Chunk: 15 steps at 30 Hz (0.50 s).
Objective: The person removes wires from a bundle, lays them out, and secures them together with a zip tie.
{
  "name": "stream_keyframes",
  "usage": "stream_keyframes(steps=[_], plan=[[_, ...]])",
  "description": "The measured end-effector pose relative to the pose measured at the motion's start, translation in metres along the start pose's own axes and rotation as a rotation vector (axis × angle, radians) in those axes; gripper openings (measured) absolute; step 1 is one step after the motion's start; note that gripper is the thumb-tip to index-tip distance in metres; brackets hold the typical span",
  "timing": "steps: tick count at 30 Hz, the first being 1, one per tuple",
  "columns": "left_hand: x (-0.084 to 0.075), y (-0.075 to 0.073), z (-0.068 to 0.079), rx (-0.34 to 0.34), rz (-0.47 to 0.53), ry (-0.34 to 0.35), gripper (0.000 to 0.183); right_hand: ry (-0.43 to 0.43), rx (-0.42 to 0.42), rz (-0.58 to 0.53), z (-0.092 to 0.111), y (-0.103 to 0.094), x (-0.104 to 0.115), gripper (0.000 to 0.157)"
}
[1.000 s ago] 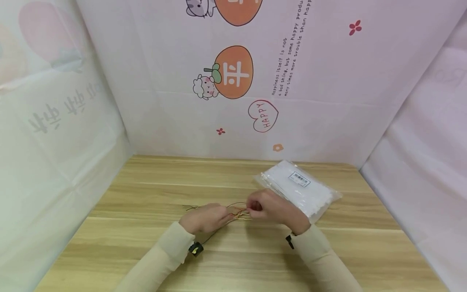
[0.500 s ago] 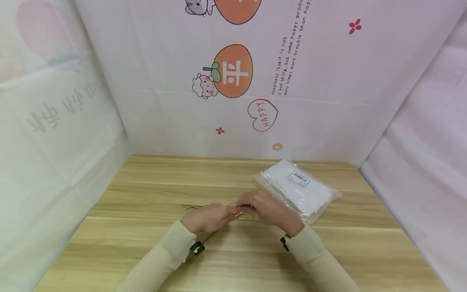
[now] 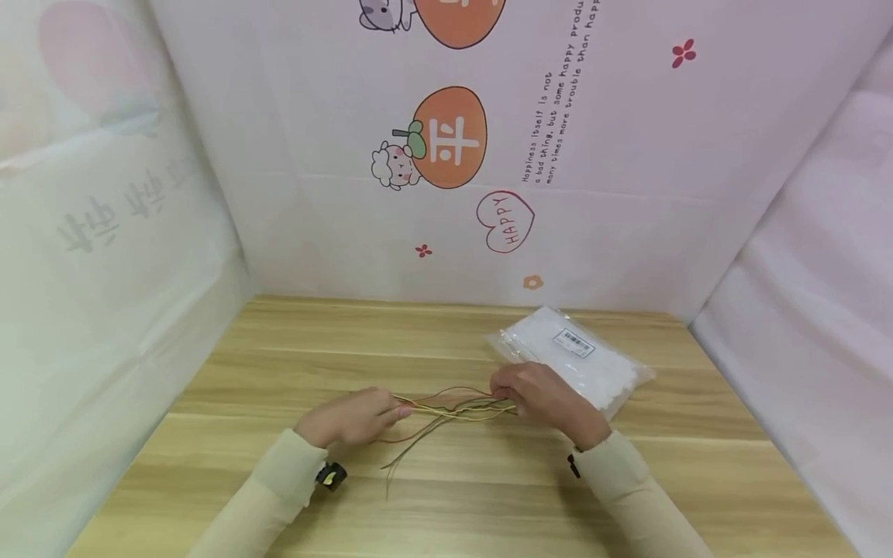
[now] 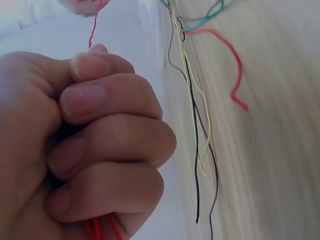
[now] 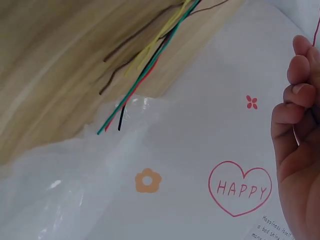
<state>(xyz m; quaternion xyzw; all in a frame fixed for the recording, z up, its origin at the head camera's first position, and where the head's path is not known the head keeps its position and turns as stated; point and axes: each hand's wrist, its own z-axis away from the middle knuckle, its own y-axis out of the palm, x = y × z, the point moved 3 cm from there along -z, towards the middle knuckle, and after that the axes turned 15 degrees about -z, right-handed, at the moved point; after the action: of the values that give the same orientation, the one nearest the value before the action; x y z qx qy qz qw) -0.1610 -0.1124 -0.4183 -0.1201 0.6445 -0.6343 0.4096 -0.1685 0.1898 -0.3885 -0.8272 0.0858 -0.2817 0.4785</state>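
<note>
The left hand point(image 3: 349, 418)'s fingers curl round red wires point(image 4: 98, 229), whose strands show below the little finger; one red strand point(image 4: 93, 27) runs from its fingertips to the right hand point(image 3: 540, 397)'s, which pinch it. Loose wires point(image 3: 462, 419) spread between both hands' fingers, over the table point(image 3: 446, 504). The bag point(image 3: 547, 339) lies just beyond the right fingers.

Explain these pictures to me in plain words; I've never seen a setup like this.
There is no machine here, just a person's bare left hand and right hand. The wide picture comes from a camera worn on the head, looking forward and down; the two close ones come from a camera on each wrist. On the wooden table lies a clear plastic packet with white contents. Each hand grips a red wire that stretches between them, and other coloured wires lie beside it.
</note>
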Motion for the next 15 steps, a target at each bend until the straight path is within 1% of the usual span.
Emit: stream_keyframes(steps=[3,7,13,15], plan=[[0.002,-0.002,0.004,0.007,0.012,-0.011,0.049,-0.004,-0.006,0.012,0.002,0.001,-0.001,0.025],[0.007,-0.006,0.011,-0.005,0.002,-0.029,0.046,-0.009,-0.026,0.026,0.007,-0.002,-0.003,0.030],[0.015,-0.009,0.018,-0.020,-0.008,-0.055,0.046,0.018,-0.019,0.018,0.014,-0.009,-0.010,0.039],[0.015,-0.010,0.019,-0.014,-0.007,-0.050,0.047,0.033,-0.013,0.013,0.016,-0.011,-0.013,0.040]])
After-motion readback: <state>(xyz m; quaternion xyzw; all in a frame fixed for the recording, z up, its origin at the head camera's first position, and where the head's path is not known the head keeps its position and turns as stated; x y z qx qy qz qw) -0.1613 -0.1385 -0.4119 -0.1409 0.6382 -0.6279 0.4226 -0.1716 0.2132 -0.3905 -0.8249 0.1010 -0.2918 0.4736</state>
